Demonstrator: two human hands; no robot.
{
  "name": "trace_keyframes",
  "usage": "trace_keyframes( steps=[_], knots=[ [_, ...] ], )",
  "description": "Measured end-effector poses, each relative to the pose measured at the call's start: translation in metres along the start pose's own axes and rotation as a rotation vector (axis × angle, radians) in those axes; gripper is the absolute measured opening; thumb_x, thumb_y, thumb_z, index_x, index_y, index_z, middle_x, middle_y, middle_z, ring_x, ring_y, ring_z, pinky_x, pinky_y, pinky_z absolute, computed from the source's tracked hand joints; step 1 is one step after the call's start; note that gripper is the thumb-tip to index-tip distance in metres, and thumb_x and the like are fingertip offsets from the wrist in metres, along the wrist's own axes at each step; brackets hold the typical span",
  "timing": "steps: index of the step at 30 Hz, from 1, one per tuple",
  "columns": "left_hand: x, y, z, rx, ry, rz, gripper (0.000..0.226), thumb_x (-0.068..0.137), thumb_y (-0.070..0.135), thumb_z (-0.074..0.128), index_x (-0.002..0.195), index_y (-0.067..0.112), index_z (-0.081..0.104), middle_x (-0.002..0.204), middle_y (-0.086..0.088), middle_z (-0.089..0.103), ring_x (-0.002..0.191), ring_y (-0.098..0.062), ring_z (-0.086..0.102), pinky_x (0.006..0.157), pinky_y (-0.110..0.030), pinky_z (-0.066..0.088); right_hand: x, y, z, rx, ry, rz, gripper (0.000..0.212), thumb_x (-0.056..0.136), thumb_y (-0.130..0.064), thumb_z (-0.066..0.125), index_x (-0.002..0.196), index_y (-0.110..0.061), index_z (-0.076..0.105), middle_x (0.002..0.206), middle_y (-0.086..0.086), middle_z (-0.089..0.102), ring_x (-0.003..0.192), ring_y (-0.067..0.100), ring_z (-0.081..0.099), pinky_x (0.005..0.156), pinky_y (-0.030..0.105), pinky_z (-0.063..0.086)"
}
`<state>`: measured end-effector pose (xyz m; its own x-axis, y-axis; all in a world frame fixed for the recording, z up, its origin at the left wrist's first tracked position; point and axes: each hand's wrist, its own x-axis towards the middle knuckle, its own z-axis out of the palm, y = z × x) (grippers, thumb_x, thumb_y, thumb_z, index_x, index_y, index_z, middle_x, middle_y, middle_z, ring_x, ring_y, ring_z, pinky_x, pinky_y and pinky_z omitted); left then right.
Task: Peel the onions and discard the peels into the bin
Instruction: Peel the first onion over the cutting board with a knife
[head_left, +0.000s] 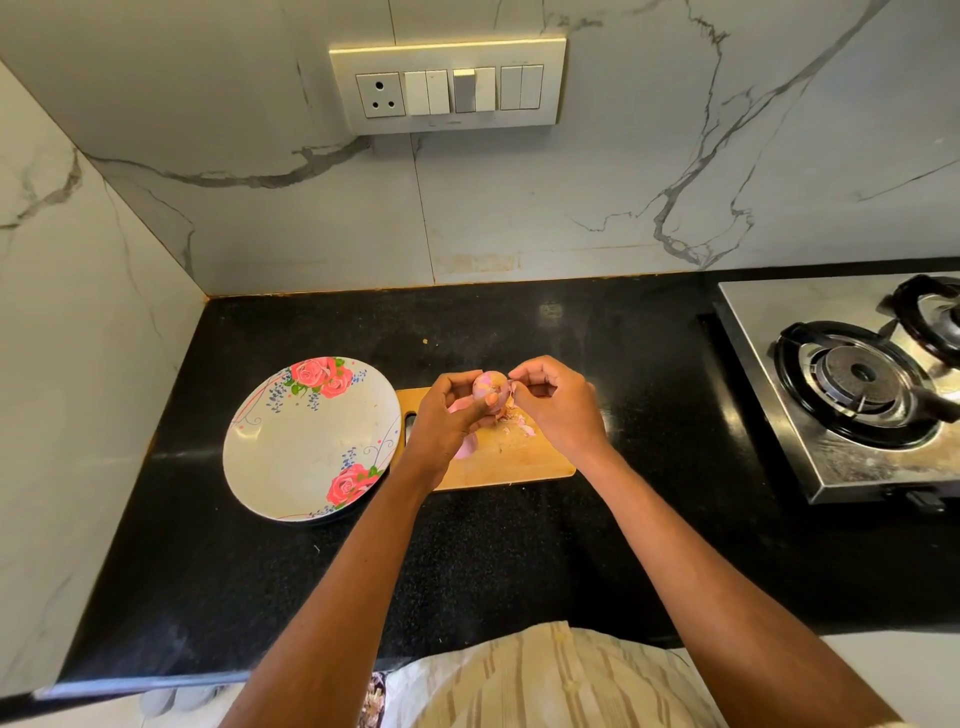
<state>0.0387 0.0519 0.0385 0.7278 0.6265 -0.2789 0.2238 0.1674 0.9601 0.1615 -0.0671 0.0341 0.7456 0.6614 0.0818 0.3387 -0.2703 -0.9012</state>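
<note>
My left hand (451, 415) grips a small pink onion (487, 385) above the wooden cutting board (511, 460), thumb across its front. My right hand (553, 402) pinches a strip of peel (511, 391) at the onion's right side. Loose peel scraps (522, 426) lie on the board under my hands. Another pink piece (464, 448) shows on the board just below my left wrist, partly hidden. No bin is in view.
A floral plate (306, 439) sits left of the board on the black counter (519, 561). A steel gas stove (852, 384) stands at the right. Marble walls close the back and left, with a switch panel (448, 85) above.
</note>
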Motion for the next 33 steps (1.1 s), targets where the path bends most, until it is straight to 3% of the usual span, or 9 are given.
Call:
trace_keyframes(
  steps=[5,9,13,17,21,23,28,33],
  knots=[
    [0.0,0.001,-0.001,-0.063,-0.012,-0.016,0.037,0.09,0.03,0.075,0.122,0.03,0.056,0.122,0.007,0.066,0.104,-0.011,0.068,0.071,-0.016,0.056,0.004,0.009,-0.002,-0.094,0.003,0.074,0.016,0.095,-0.016,0.069,0.097,-0.031,0.07,0.089,-0.022,0.067,0.086,-0.004,0.066,0.071,0.008,0.05],
    [0.003,-0.004,-0.007,-0.043,0.001,-0.028,0.038,0.089,0.035,0.074,0.123,0.033,0.057,0.124,0.009,0.066,0.112,-0.01,0.065,0.083,-0.019,0.052,0.005,0.016,-0.003,-0.089,-0.068,0.155,0.019,0.102,-0.017,0.059,0.104,-0.033,0.068,0.088,-0.012,0.072,0.08,0.006,0.072,0.077,0.03,0.062],
    [0.004,-0.004,-0.007,-0.042,0.009,-0.04,0.051,0.079,0.043,0.078,0.125,0.031,0.057,0.122,0.01,0.066,0.11,-0.009,0.065,0.081,-0.018,0.05,0.004,0.007,-0.003,-0.076,-0.191,0.07,0.021,0.099,-0.021,0.065,0.118,-0.03,0.068,0.114,-0.016,0.069,0.103,-0.001,0.064,0.086,0.016,0.052],
    [0.008,-0.009,-0.009,-0.019,0.016,-0.052,0.047,0.084,0.037,0.078,0.125,0.029,0.057,0.124,0.007,0.067,0.112,-0.011,0.065,0.082,-0.02,0.051,0.003,0.001,-0.001,0.018,-0.196,0.036,0.029,0.096,-0.033,0.069,0.124,-0.025,0.071,0.115,-0.015,0.072,0.106,-0.006,0.064,0.087,0.011,0.051],
    [0.009,-0.01,-0.01,-0.02,-0.004,-0.051,0.049,0.081,0.04,0.077,0.125,0.029,0.058,0.123,0.007,0.067,0.111,-0.011,0.066,0.082,-0.019,0.052,0.002,0.004,-0.002,0.042,-0.134,0.007,0.022,0.096,-0.023,0.07,0.117,-0.022,0.075,0.107,-0.012,0.075,0.098,0.0,0.07,0.087,0.022,0.058],
    [0.009,-0.011,-0.01,-0.018,-0.006,-0.048,0.054,0.074,0.045,0.077,0.123,0.03,0.059,0.124,0.007,0.068,0.113,-0.013,0.066,0.088,-0.024,0.053,0.002,0.004,-0.003,0.048,-0.115,0.001,0.019,0.096,-0.019,0.069,0.114,-0.021,0.076,0.102,-0.013,0.074,0.093,0.0,0.071,0.083,0.021,0.059],
    [0.009,-0.009,-0.008,-0.013,-0.016,-0.038,0.049,0.075,0.044,0.077,0.119,0.032,0.058,0.12,0.009,0.068,0.109,-0.011,0.066,0.086,-0.022,0.053,0.003,0.006,-0.002,0.012,-0.107,-0.007,0.019,0.096,-0.024,0.07,0.113,-0.023,0.077,0.104,-0.014,0.075,0.098,0.002,0.071,0.087,0.031,0.061],
    [0.01,-0.011,-0.007,-0.006,-0.016,-0.049,0.04,0.082,0.038,0.077,0.117,0.033,0.059,0.12,0.009,0.068,0.11,-0.012,0.066,0.09,-0.026,0.054,0.0,0.005,-0.001,-0.035,-0.084,-0.02,0.018,0.096,-0.025,0.069,0.112,-0.024,0.077,0.103,-0.015,0.075,0.097,0.001,0.07,0.087,0.028,0.06]
  ],
)
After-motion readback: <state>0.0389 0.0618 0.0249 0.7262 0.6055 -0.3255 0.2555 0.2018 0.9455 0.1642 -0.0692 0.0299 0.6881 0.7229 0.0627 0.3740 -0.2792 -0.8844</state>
